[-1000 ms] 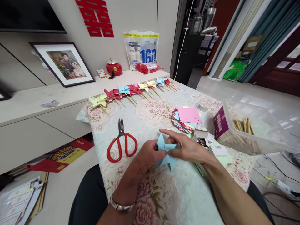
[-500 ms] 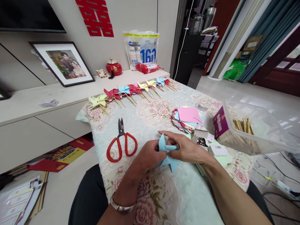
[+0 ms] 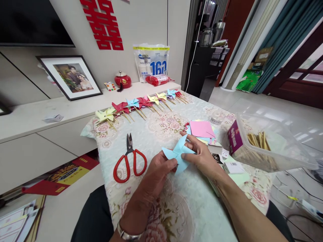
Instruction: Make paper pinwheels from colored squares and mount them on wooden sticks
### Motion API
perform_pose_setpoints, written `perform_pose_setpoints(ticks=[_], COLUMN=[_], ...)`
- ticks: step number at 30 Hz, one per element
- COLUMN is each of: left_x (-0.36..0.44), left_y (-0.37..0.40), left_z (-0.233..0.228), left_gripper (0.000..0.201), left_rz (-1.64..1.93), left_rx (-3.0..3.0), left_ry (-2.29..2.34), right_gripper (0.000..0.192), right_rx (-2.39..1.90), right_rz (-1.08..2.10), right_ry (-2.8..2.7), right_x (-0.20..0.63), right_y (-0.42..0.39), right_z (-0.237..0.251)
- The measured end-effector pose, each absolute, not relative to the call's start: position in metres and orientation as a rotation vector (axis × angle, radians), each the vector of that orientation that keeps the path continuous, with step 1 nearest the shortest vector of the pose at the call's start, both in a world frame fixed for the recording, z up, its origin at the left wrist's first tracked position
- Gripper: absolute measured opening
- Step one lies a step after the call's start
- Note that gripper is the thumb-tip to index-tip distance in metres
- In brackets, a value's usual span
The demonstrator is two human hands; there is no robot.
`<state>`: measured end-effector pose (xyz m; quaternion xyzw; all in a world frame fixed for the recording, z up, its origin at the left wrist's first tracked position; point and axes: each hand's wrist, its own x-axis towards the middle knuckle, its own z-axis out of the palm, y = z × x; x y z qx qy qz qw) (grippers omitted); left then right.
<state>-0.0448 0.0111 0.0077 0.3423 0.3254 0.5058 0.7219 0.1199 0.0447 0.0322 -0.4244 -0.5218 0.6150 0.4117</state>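
Note:
Between my two hands is a light blue paper pinwheel [image 3: 179,151], its folded blades spread and its face tilted up toward me. My left hand [image 3: 161,166] grips its left side, thumb on top and fingers beneath. My right hand [image 3: 202,156] pinches the right side, with the thumb near the centre and the other fingers behind the paper. No stick shows on this pinwheel. Red-handled scissors [image 3: 130,158] lie left of my hands, blades pointing away. Beyond my right hand sits a stack of coloured paper squares [image 3: 202,129], a pink one on top.
Several finished pinwheels on sticks [image 3: 136,105] line the table's far edge. At right, a clear plastic bin [image 3: 264,158] holds wooden sticks [image 3: 259,140]. Near my right forearm are a small box of metal pins [image 3: 217,158] and a white box [image 3: 236,168]. A tape roll [image 3: 217,117] lies behind.
The pinwheel has turned in my hands, so its face now shows more fully and its blades look flatter. My grip has shifted on it. The camera view has tilted slightly upward.

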Motion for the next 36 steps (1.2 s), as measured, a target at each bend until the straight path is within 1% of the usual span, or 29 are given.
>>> perform_pose_setpoints(ticks=[4,8,15,21,27,32,36], left_x=[-0.035,-0.032,-0.035,-0.039,-0.041,-0.041,-0.038], left_y=[0.012,0.012,0.013,0.017,0.017,0.018,0.018], left_z=[0.009,0.011,0.009,0.0,0.008,0.004,0.004], left_gripper=[0.022,0.018,0.02,0.02,0.014,0.018,0.022], left_rz=[1.133,1.176,1.2,1.199,1.151,1.105,1.14], left_rx=[0.704,0.628,0.64,0.716,0.89,0.934,0.875], left_ry=[0.762,0.834,0.907,0.997,1.195,1.196,1.135], right_gripper=[0.082,0.082,0.078,0.085,0.086,0.087,0.088], right_rx=[-1.046,-1.043,-1.037,-1.026,-1.105,-1.198,-1.188], right_rz=[1.496,1.474,1.49,1.492,1.416,1.341,1.353], right_ry=[-1.322,-1.363,-1.397,-1.453,-1.552,-1.605,-1.561], right_x=[0.114,0.11,0.107,0.114,0.117,0.116,0.114], right_y=[0.044,0.041,0.04,0.044,0.044,0.044,0.044], right_z=[0.028,0.025,0.022,0.022,0.022,0.019,0.018])
